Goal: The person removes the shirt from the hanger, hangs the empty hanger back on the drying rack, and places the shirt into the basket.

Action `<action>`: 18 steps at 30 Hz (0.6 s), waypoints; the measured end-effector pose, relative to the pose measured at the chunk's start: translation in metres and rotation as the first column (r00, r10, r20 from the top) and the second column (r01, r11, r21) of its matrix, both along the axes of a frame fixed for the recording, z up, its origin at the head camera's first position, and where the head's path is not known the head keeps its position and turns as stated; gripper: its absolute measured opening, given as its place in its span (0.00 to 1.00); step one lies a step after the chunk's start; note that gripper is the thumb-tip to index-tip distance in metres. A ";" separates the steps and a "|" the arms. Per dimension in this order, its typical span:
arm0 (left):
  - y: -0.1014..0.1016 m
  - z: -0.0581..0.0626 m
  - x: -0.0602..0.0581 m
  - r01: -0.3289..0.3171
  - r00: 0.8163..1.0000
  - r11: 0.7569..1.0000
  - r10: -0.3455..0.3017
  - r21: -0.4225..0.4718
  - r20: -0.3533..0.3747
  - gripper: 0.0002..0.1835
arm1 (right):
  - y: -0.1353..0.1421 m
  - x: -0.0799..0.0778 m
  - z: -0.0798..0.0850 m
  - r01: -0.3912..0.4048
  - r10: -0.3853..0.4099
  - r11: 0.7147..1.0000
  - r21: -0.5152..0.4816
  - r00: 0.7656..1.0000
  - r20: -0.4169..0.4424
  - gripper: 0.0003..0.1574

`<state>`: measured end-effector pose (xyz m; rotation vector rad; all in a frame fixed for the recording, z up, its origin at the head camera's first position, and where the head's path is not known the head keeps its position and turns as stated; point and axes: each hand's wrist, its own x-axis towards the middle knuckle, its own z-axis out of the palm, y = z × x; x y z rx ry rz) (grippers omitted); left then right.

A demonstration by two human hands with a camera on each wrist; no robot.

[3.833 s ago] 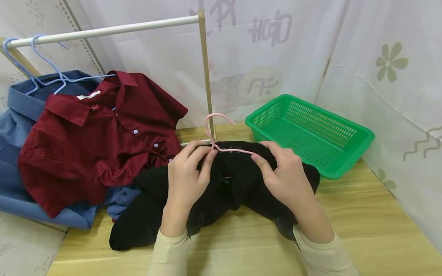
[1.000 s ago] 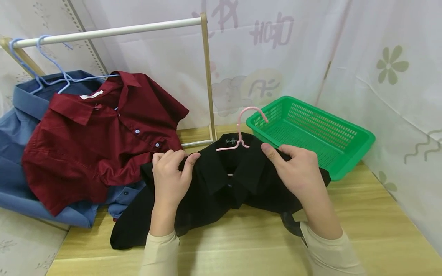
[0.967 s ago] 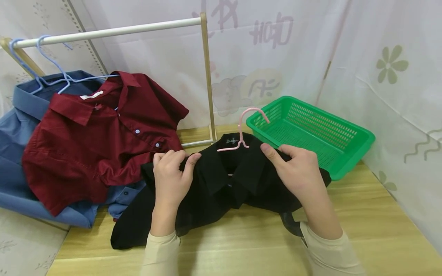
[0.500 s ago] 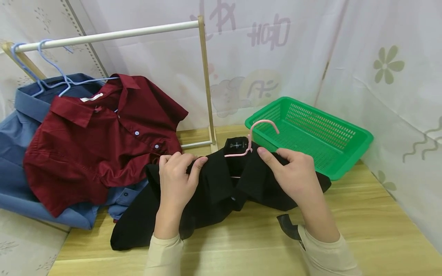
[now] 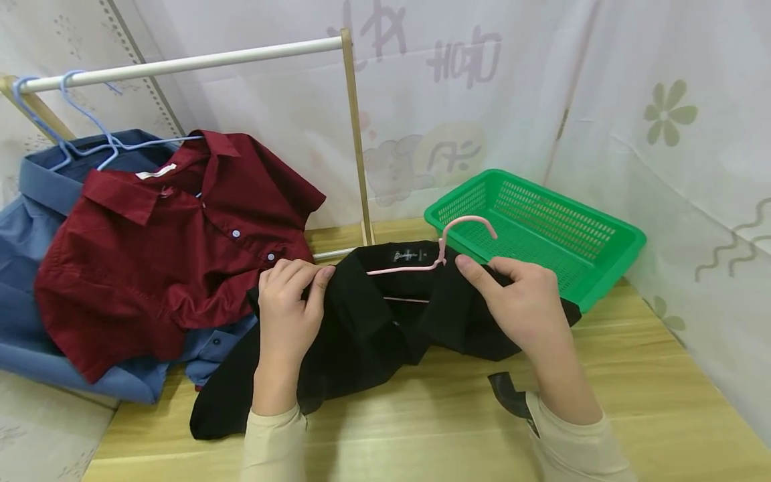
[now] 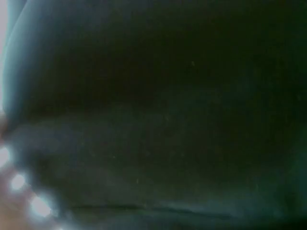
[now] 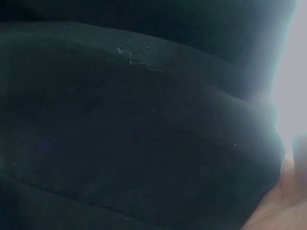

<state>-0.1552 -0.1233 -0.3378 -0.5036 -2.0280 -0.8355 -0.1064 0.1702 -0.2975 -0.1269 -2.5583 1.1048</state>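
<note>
Black collared shirt (image 5: 355,341) is gripped by left hand (image 5: 292,294) and right hand (image 5: 523,294) either side of its collar; pink hanger (image 5: 400,270) is seen inside the shirt's neck opening.

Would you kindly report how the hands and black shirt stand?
Left hand, right hand gripping black shirt either side of collar; pink hanger in neck opening; no obstruction evident.

Hanger (image 5: 402,270) inside shirt (image 5: 361,345); basket (image 5: 524,234) behind right, on table (image 5: 421,422); rack (image 5: 211,61) behind left.
</note>
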 end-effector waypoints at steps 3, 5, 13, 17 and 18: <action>-0.010 -0.001 -0.002 -0.014 1.000 0.999 0.014 0.034 0.011 0.10 | 0.001 -0.001 0.002 -0.002 0.002 1.000 0.002 1.000 -0.011 0.42; -0.016 -0.003 -0.003 -0.022 1.000 0.998 0.021 0.060 0.015 0.08 | 0.002 -0.002 0.002 -0.004 0.004 1.000 0.001 1.000 -0.019 0.41; -0.039 -0.015 -0.008 -0.097 0.992 0.992 0.091 0.077 0.086 0.09 | 0.001 0.000 0.000 -0.028 0.028 1.000 0.003 1.000 0.007 0.34; -0.044 -0.022 -0.013 -0.124 0.987 0.989 0.114 0.087 0.109 0.11 | -0.001 0.001 0.001 -0.038 0.037 0.999 0.006 0.999 0.039 0.31; -0.043 -0.022 -0.014 -0.137 0.986 0.987 0.127 0.084 0.110 0.12 | -0.001 0.000 0.001 -0.045 0.045 0.999 0.005 0.998 0.048 0.31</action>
